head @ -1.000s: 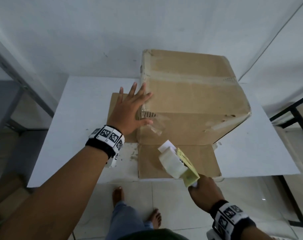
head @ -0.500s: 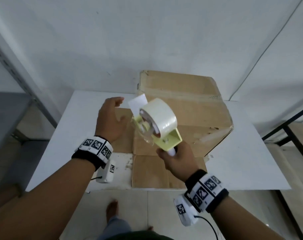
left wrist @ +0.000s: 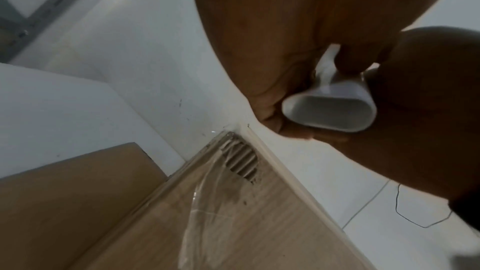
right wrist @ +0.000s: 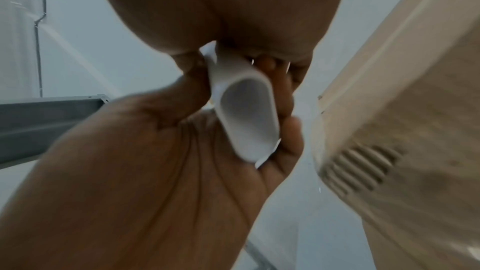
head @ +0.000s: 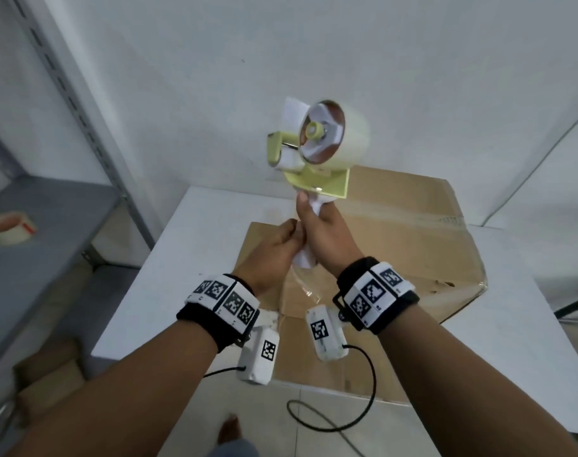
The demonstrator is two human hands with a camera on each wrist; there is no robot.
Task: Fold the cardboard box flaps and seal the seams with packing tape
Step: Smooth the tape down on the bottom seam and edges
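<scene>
A white wall (head: 380, 61) is standing behind a white table (head: 195, 258), which is lying below and beyond both hands, with a grey shelf (head: 33, 225) off to the left of them carrying a spare roll (head: 9, 227). The box (head: 396, 245) is sitting on the table just under and beyond the hands, its top closed and already wearing a clear tape strip across it, while loose flaps are lying flat beneath the wrists, so part of the sealing looks done and those flaps, plus a torn corner showing bare fluting, are probably still waiting. The dispenser (head: 317, 150) is being held up above the box. The right hand (head: 327, 239) is wrapping its fingers round the white handle (left wrist: 335, 108); the left hand (head: 271, 252) is curling in beside it and pinching the same handle low down. A loose end of clear tape (left wrist: 207, 213) is hanging on the box side below the left hand.
</scene>
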